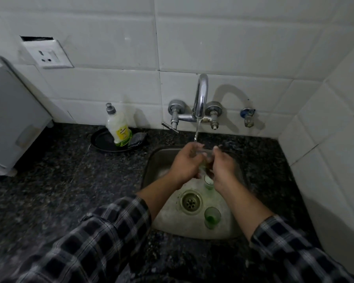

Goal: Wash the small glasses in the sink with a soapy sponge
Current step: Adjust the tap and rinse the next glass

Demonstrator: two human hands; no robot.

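I'm watching both hands working together at the far side of the sink (151,166), right under the tap (201,99), where a thin stream of water (196,131) is running down onto them. The left hand (185,162) is wrapping its curled fingers round a small glass (203,158), and the right hand (223,166) is gripping the same glass from the right side. The glass is looking clear and blurred between the palms, so I can't make out its rim. Two more glasses are standing upright on the sink floor: a pale one (208,181) is sitting just beside the right wrist, and a green-tinted one (212,217) is standing nearer, to the right of the drain (191,202). On the dark counter (49,180) far left of the sink, a dark sponge (139,137) is lying next to a soap bottle (119,127) on a black plate (102,139).
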